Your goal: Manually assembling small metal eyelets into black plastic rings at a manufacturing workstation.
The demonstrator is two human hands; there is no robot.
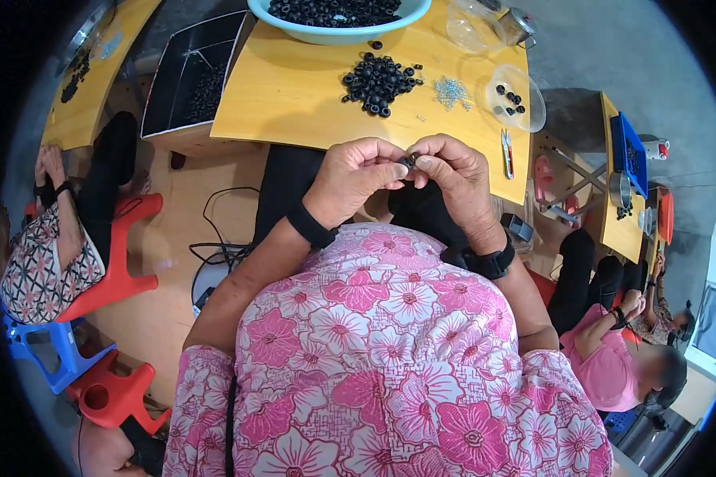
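Note:
My left hand (354,179) and my right hand (457,181) meet just off the near edge of the yellow table (282,87). Between their fingertips is a small dark round part (408,161), pinched from both sides; the fingers hide much of it. Ahead of my hands lies a heap of black ring-shaped parts (380,83). To its right are scattered small clear bluish pieces (451,93). A clear round plastic dish (533,111) holds several black parts. Small snips with red handles (507,153) lie near the table's right edge.
A pale blue basin (338,36) full of black parts stands at the table's far side. Beyond the dish are a clear container (468,30) and a metal cup (519,25). At left stands a black-lined box (184,67). Other people sit at both sides, near red stools (123,254).

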